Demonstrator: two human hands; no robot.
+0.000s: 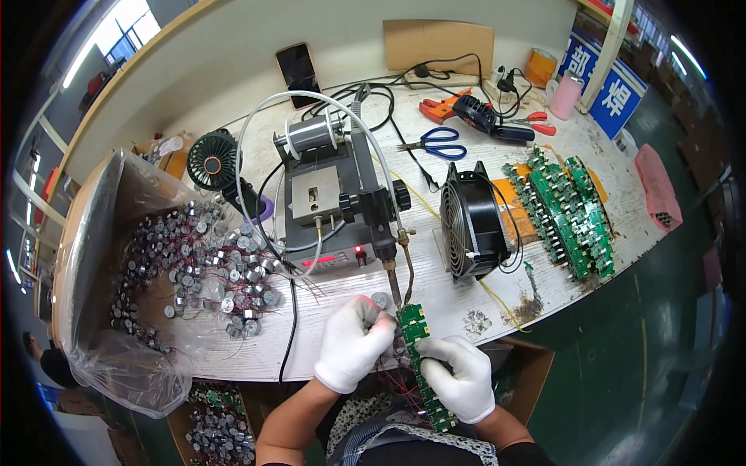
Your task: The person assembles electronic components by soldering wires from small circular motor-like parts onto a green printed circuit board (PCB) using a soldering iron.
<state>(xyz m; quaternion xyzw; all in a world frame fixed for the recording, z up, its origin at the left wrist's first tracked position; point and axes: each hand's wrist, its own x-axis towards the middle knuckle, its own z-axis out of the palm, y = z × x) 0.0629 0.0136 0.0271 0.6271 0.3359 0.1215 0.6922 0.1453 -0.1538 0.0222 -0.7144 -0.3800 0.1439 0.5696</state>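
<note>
In white gloves, both my hands work at the table's front edge. My right hand [458,377] grips a long green circuit board [415,329], whose far end lies just under the tip of a soldering iron [395,283]. Close to the board's left side, my left hand [357,342] is pinched closed; what its fingers hold is hidden. Thin red wires [402,380] hang below, between the hands. One small round silver motor [380,299] lies just beyond my left fingers. A soldering machine [326,210] with a solder wire spool [312,138] carries the iron.
At left, a plastic-lined box [101,256] spills many small motors [233,272]. A black fan [474,221] stands right of the iron, with stacked green boards [563,213] beyond. Blue-handled scissors [441,144] and a phone [298,74] lie farther back. Below the table sits a box of motors [219,435].
</note>
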